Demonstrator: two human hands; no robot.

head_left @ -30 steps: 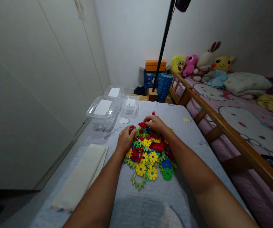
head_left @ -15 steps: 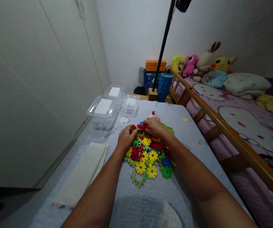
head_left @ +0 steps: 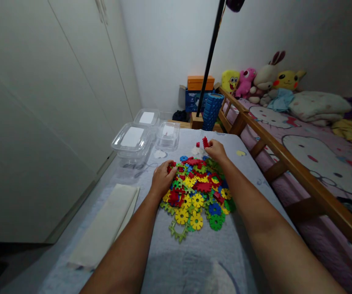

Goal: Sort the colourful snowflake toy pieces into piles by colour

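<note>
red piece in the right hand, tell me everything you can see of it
The red piece is small and narrow, with notched edges, and looks like plastic. It points upward, tilted slightly left, its lower end held by the right hand beyond the colourful pile. Whether it touches the cloth beneath cannot be told.

Black pole (head_left: 211, 57) cut off by top edge; pile (head_left: 204, 187) bottom hidden; left hand (head_left: 162, 177) hold unclear.
</note>
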